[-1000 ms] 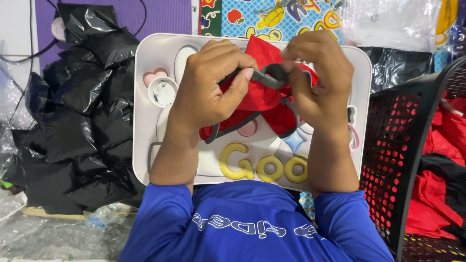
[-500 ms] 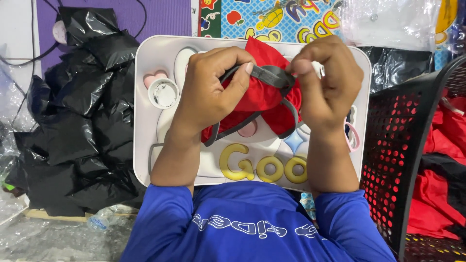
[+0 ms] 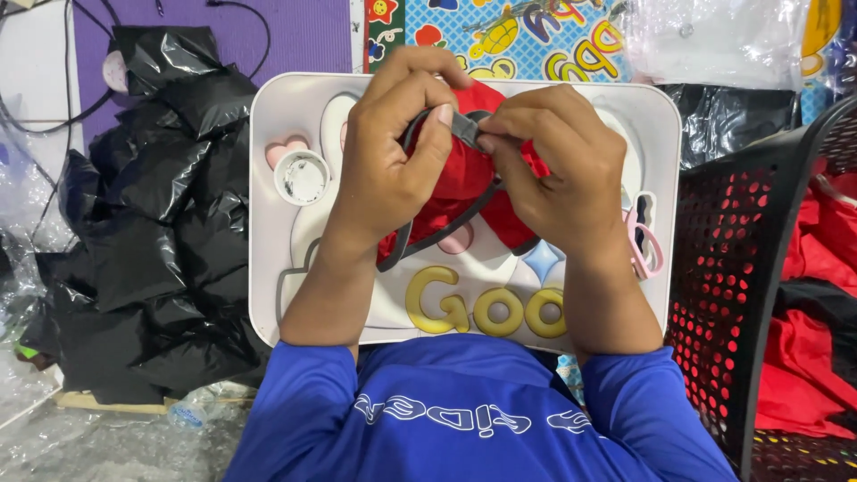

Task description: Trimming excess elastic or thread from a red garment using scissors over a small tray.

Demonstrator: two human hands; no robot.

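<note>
Head view shows the left hand (image 3: 393,170) and right hand (image 3: 562,170) each in a clenched grip on the red garment's (image 3: 460,174) dark strap (image 3: 464,125) above the white tray (image 3: 268,268), folding seemingly midway, black basket (image 3: 714,295) waiting beside

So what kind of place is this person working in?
Probably a small home packing workspace: a heap of black plastic bags on the left, a black basket of red cloth on the right, and a white lap tray as bench.
</note>
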